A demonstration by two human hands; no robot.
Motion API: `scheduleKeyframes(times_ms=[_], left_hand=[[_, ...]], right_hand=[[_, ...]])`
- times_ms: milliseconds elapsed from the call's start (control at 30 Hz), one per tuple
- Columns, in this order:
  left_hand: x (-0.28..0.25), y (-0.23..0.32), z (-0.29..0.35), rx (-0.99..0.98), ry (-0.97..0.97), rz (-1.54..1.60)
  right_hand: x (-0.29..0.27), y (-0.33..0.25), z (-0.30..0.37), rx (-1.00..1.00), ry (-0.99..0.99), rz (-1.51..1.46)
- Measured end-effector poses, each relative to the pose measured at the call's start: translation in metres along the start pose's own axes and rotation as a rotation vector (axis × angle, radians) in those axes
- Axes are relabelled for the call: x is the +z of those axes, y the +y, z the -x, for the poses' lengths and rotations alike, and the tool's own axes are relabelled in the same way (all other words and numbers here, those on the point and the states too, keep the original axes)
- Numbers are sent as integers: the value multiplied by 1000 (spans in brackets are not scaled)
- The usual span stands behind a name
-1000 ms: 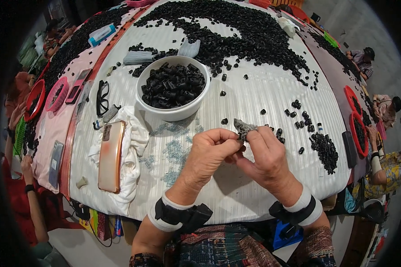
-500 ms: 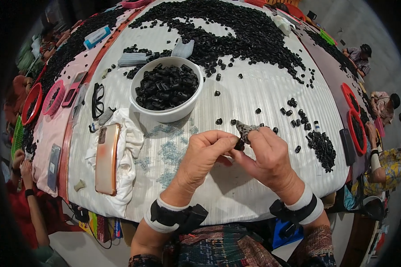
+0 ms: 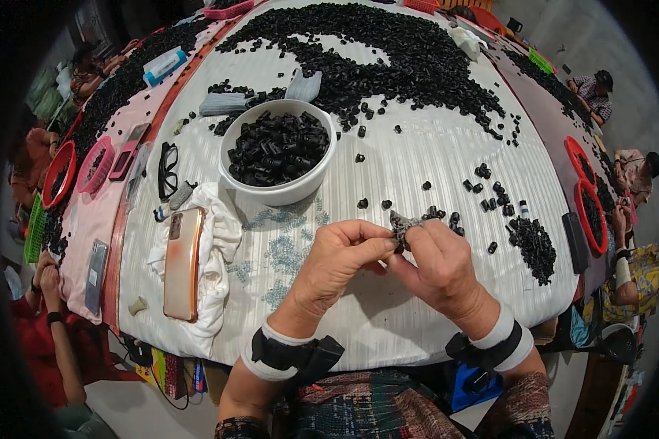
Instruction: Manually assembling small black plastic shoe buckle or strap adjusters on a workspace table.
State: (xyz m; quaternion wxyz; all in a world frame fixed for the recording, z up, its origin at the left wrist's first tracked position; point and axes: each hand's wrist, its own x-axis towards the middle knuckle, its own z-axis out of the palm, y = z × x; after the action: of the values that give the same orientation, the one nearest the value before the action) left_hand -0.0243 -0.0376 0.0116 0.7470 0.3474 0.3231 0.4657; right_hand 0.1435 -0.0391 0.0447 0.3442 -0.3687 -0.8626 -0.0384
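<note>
My left hand (image 3: 337,260) and my right hand (image 3: 447,263) meet above the near middle of the table, fingertips pinched together on a small black plastic part that my fingers mostly hide. A frayed grey scrap of cloth (image 3: 400,222) sits at my right index finger, over the pinch; whether it is worn or held I cannot make out. Loose black parts (image 3: 386,205) lie just beyond my hands. Left of them a white bowl (image 3: 278,194) holds a heap of such black parts (image 3: 278,146). Thin black pieces are piled (image 3: 532,249) to the right.
Tiny clear pieces (image 3: 282,249) are scattered left of my hands. A phone in an orange-edged case (image 3: 183,263) lies on a white cloth (image 3: 216,241), near black glasses (image 3: 168,172). A large spread of black parts (image 3: 395,66) covers the far table. Other people sit along both sides.
The view has shifted slightly, moving the table things a little right in the picture. My hands stay pinched together, and the black part between them is now more hidden.
</note>
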Motion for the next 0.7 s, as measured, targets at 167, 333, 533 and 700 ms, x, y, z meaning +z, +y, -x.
scheduleKeyframes(times_ms=[167, 333, 533, 700], left_hand=[[6, -1, -3, -12, 3, -22], [4, -1, -3, -12, 9, 81], [3, 5, 1, -14, -68, 48], [5, 4, -2, -33, -93, 9]], right_hand=[[-6, 3, 6, -35, 26, 0], [-22, -4, -2, 114, -105, -243], [-29, 0, -12, 323, -49, -513], [-24, 7, -6, 412, -111, -689]])
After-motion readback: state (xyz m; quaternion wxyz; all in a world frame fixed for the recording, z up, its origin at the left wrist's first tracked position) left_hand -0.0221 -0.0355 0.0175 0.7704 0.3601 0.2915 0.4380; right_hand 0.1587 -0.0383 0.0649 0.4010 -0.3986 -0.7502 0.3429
